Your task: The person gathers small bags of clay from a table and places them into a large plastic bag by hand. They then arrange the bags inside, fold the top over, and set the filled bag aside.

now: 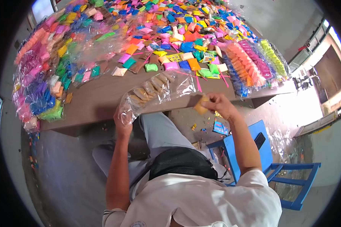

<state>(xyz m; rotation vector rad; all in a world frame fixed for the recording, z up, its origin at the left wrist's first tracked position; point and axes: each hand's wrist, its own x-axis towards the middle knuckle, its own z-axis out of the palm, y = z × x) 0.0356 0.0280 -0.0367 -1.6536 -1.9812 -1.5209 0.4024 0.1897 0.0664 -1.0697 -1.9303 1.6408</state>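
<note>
My left hand (123,123) is closed on one end of a long clear plastic bag (185,85). Inside the bag lies a row of tan packets (151,89), and its far end rests over the table's front edge. To the right, my right hand (219,105) pinches a single small tan packet (201,106) between thumb and fingers, apart from the bag. Small coloured packets (171,66) lie on the table just beyond the bag.
A large heap of colourful packets (185,26) covers the brown table (91,96). Filled bags stand at the left (34,75) and right (246,64). Beside me is a blue chair (238,147) with a black phone (260,140) on it. Scraps litter the floor.
</note>
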